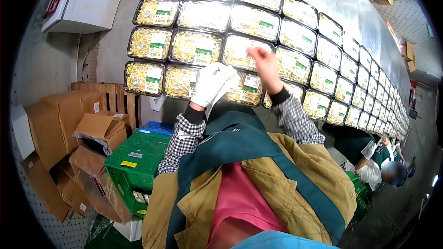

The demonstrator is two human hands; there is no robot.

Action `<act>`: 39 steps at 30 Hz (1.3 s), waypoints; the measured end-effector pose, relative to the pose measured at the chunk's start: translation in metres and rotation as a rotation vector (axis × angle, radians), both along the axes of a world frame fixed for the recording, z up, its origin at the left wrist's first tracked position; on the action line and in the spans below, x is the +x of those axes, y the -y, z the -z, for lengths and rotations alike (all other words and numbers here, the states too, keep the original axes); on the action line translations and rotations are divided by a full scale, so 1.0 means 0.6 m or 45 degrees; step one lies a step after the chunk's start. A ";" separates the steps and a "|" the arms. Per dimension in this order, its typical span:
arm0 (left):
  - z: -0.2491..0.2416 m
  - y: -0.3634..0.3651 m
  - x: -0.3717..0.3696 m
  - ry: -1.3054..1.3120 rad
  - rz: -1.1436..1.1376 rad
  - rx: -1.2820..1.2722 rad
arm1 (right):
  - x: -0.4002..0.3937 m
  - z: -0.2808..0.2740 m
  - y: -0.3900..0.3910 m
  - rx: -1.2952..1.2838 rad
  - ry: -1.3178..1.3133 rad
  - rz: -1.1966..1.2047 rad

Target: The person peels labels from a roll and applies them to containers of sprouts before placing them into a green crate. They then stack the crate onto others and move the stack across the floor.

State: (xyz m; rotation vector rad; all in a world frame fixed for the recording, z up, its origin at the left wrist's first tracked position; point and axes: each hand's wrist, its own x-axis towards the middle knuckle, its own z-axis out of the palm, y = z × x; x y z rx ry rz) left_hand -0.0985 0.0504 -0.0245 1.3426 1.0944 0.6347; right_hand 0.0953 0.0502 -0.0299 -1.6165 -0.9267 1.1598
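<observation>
Rows of black trays of bean sprouts under clear film, with green-and-white labels, cover the metal table; one tray lies just beyond my hands. My left hand, in a white glove, is over the front row, its fingers drawn together. A white strip shows beside its wrist, but what the fingers hold is hidden. To the right, my bare right hand is raised above the trays, fingers curled in a pinch. Glare hides whatever is at its fingertips. The nearest front tray lies between both hands, partly covered by the glove.
Green crates stand at the lower left, with cardboard boxes and a wooden pallet beyond. A white cabinet is at upper left. Farther along the table, at right, another person works with gloved hands.
</observation>
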 end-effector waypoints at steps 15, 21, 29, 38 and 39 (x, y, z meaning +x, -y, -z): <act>-0.022 -0.051 -0.006 0.182 -0.303 -0.173 | 0.097 0.162 -0.196 0.477 1.137 0.158; 0.015 -0.069 0.048 -0.091 -0.451 0.165 | -0.010 -0.016 -0.040 -0.256 -0.433 -0.459; -0.045 -0.072 0.025 0.489 -0.324 -0.546 | 0.182 0.127 -0.341 0.359 0.908 0.181; -0.043 -0.033 -0.080 0.243 -0.413 -0.371 | 0.168 0.169 -0.428 0.221 1.488 0.194; -0.041 -0.030 -0.079 0.280 -0.456 -0.378 | 0.177 0.184 -0.428 0.307 1.429 0.215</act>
